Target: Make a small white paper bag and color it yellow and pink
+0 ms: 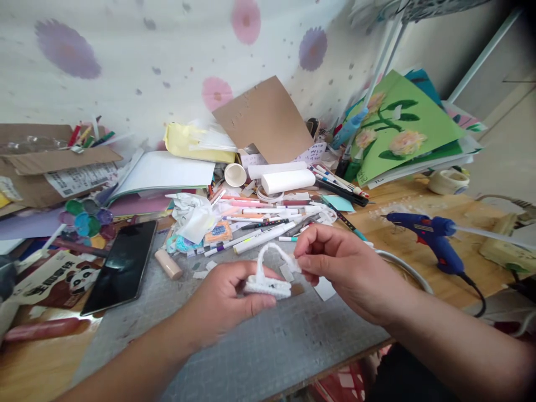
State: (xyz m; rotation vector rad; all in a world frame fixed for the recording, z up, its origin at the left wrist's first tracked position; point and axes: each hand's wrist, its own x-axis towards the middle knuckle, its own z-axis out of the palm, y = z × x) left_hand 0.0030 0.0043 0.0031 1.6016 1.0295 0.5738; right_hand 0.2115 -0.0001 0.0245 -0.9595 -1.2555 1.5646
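White and fuzzy, a strand (288, 260) is arching above the grey cutting mat (234, 363), running up from a small white piece (268, 287) that is wearing the same fluff. From where I'm standing, the left hand (228, 296) is grasping that piece over the mat, thumb along its near side, probably so that a tug isn't twisting it. The right hand (339, 265), also over the mat, is pinching the strand's other end between thumb and fingertips, a light hold that seems to be leaving the arch slack. Just past the hands, paper scraps (324, 288) are lying on the mat, and a beige tube (168, 264) is resting on its side toward the mat's left. Across the mat's left edge a dark phone (121, 265) is lying flat, perhaps to be within glancing distance. Right of the mat, a blue glue gun (431, 229) is sitting on bare wood, likely within the right arm's reach. Pens (263, 237) are crowding the mat's far part, presumably giving the hands room; beyond the mat, a brown cardboard sheet (268, 120) is standing tilted before a flowered backdrop (167, 33).
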